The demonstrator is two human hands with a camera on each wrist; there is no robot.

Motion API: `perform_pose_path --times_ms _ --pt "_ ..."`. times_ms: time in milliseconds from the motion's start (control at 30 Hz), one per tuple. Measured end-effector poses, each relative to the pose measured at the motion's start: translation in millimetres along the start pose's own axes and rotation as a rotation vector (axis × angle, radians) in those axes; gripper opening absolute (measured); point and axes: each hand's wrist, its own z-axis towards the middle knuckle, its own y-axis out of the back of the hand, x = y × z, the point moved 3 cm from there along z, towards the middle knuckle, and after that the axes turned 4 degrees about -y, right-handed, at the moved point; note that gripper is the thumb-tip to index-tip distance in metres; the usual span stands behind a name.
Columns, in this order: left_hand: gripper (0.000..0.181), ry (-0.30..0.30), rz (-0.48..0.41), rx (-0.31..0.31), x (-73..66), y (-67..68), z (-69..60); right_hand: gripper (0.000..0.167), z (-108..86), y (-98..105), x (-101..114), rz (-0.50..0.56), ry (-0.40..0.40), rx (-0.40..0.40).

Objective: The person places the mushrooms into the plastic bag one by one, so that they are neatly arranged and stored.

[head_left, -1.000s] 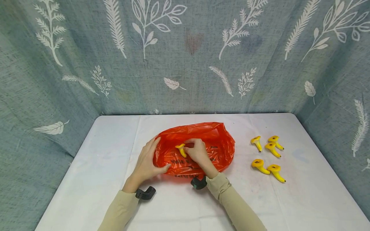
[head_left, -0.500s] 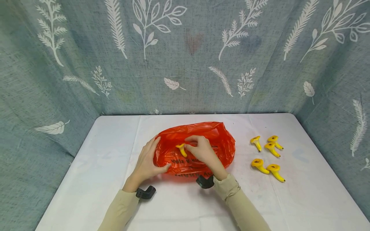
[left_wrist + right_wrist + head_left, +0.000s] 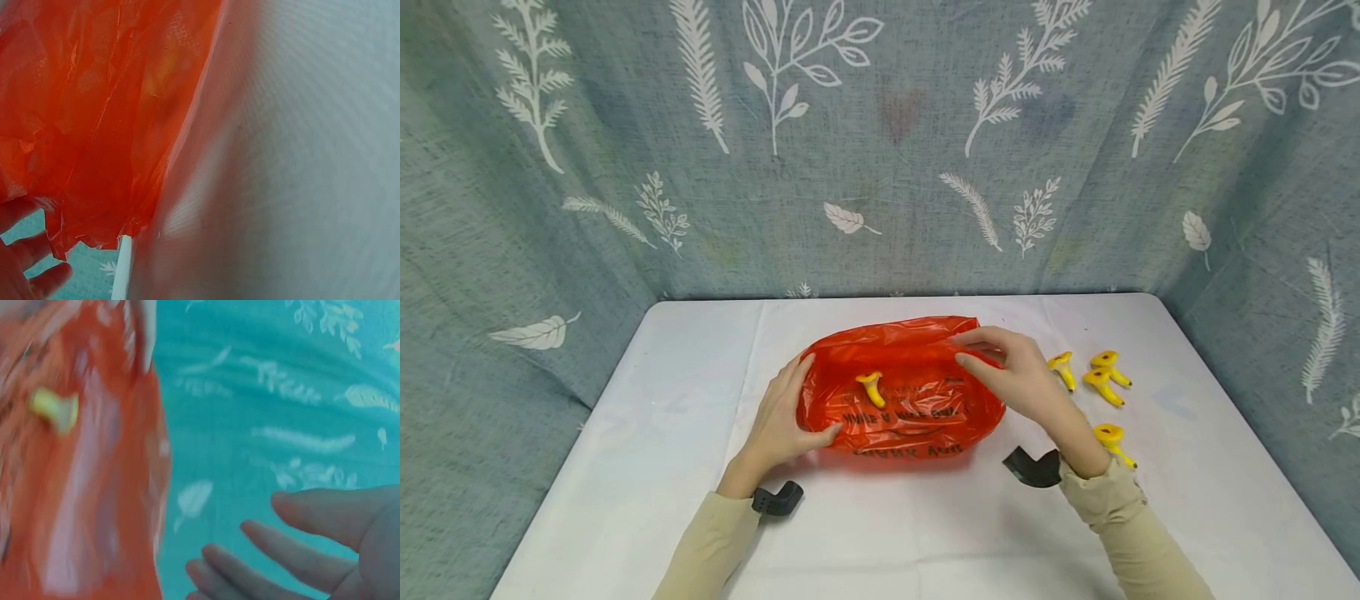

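Note:
A red plastic bag point(image 3: 917, 421) with dark print lies with its mouth spread wide in the middle of the white table. Inside it, left of centre, is one yellow trumpet-shaped mushroom point(image 3: 872, 390), also blurred in the right wrist view point(image 3: 55, 409). My left hand point(image 3: 778, 417) holds the bag's left side, thumb over the near rim and fingers along the far left; in the left wrist view fingers point(image 3: 31, 250) show at the film's edge. Over the bag's right rim hovers my right hand point(image 3: 1018, 375), fingers extended and nothing in them.
Several more yellow mushrooms point(image 3: 1102, 387) lie on the white table point(image 3: 700, 375) to the right, one point(image 3: 1115, 442) partly behind my right forearm. A patterned green-grey curtain point(image 3: 880, 242) rises behind the table and along both sides.
My right hand has left the mushroom in the bag and moved right, out over the bag's right rim, its fingers spreading. The mushroom stays put. My left hand has not moved.

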Motion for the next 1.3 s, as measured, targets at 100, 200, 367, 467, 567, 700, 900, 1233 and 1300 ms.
perform_pose_path --times_ms 100,200,367,467,567,700,900,1233,1300 --pt "0.106 -0.008 0.002 -0.002 -1.0 0.6 0.8 0.025 -6.4 24.1 -12.7 -0.034 0.013 -0.036" --pt "0.106 -0.014 0.0 0.0 -1.3 1.2 0.8 0.025 -14.7 44.2 -28.8 -0.101 0.04 -0.076" --pt "0.105 -0.008 -0.001 0.007 -0.6 2.2 -0.1 0.021 -31.4 67.9 -57.1 -0.22 0.125 -0.126" --pt "0.105 -0.007 0.001 0.009 -0.3 2.3 -0.3 0.02 -39.4 73.9 -73.4 -0.287 0.171 -0.111" --pt "0.105 -0.01 0.002 0.013 -0.1 1.8 0.0 0.021 -46.2 74.7 -89.2 -0.331 0.168 -0.056" --pt "0.105 -0.012 0.003 0.013 0.6 1.1 0.3 0.022 -53.9 72.9 -105.4 -0.375 0.084 0.05" --pt "0.106 -0.009 0.0 0.015 1.3 1.4 0.1 0.034 -59.0 69.5 -120.1 -0.446 -0.051 0.183" --pt "0.107 0.008 -0.015 0.025 -0.7 2.4 0.3 0.018 -52.3 62.2 -133.9 -0.43 -0.136 0.241" --pt "0.107 0.012 -0.017 0.028 -0.9 2.6 0.4 0.016 -51.7 62.7 -136.3 -0.418 -0.146 0.231"
